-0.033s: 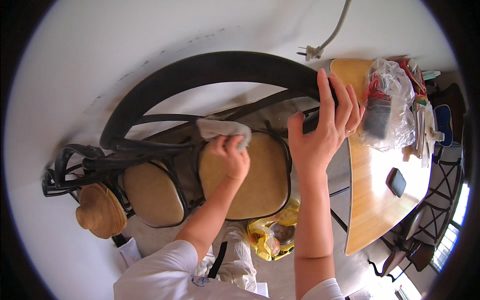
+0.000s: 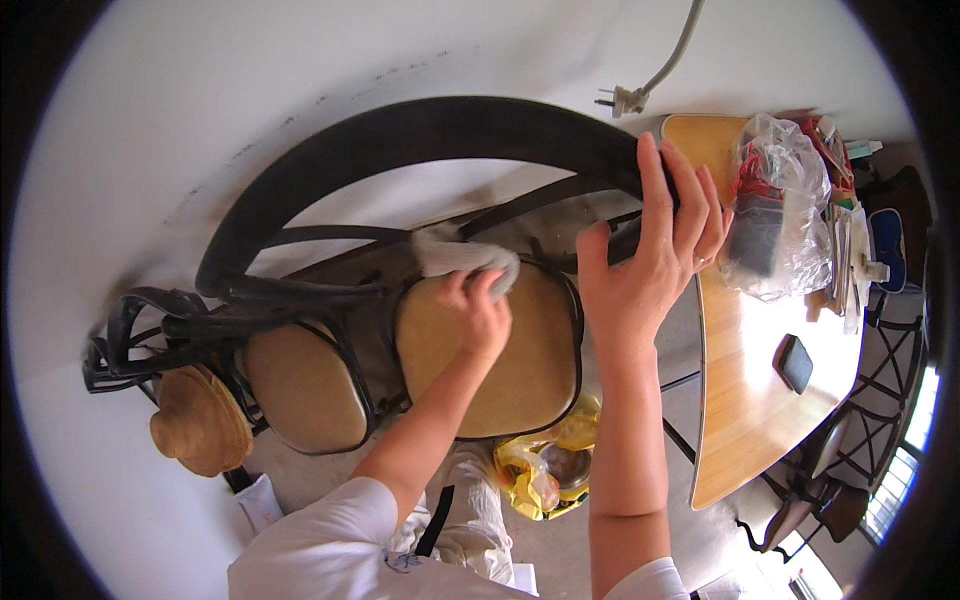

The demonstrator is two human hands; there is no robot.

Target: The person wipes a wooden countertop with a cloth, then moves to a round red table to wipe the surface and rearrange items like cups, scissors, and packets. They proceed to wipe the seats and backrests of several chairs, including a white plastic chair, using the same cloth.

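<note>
A black-framed chair with a tan padded seat [image 2: 490, 370] stands in front of me, its wide curved black backrest [image 2: 440, 130] arching across the far side. My left hand [image 2: 480, 320] is closed on a crumpled grey cloth [image 2: 465, 258], held over the far part of the seat; whether the cloth touches it, I cannot tell. My right hand [image 2: 645, 240] grips the right end of the backrest, with thumb and fingers apart around it. The fingertips partly hide that end of the frame.
A wooden table [image 2: 760, 430] on the right bears a clear plastic bag [image 2: 775, 210], papers and a dark wallet-like item [image 2: 794, 364]. At left are another chair [image 2: 300, 385] and a straw hat [image 2: 205, 420]. A yellow bag [image 2: 520, 485] lies below the seat. A plug [image 2: 625, 101] hangs by the wall.
My left hand and the grey cloth have shifted slightly to the right. The chair's backrest has moved very slightly up in the picture. My right hand keeps its hold.
</note>
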